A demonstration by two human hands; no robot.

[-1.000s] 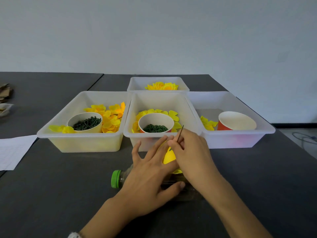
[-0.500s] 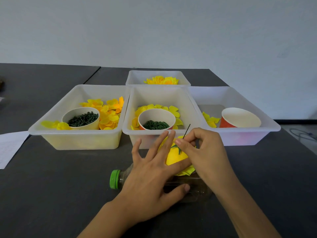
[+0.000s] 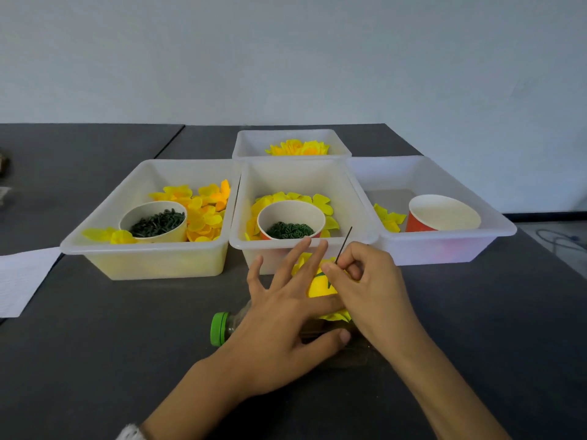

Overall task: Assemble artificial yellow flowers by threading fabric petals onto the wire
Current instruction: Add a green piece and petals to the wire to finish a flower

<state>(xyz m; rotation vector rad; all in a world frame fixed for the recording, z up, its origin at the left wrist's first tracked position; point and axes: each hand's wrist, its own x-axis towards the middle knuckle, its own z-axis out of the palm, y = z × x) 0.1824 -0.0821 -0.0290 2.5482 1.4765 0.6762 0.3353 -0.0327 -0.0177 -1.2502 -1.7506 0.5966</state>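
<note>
Yellow fabric petals sit bunched on the thin dark wire, above the bench.
Right hand pinches the wire; left hand, fingers spread, steadies them; a loosened pinch could apparently let petals slide off.

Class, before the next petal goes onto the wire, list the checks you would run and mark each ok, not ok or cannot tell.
1. Wire pinched by right hand: ok.
2. Wire tip free above the fingers: ok.
3. Flower steadied by left hand: ok.
4. Petals in stock in the left bin: ok.
5. Petals already threaded sit snug on the wire: cannot tell.
6. Bottle clear of the hands: not ok, it lies under them.
</note>
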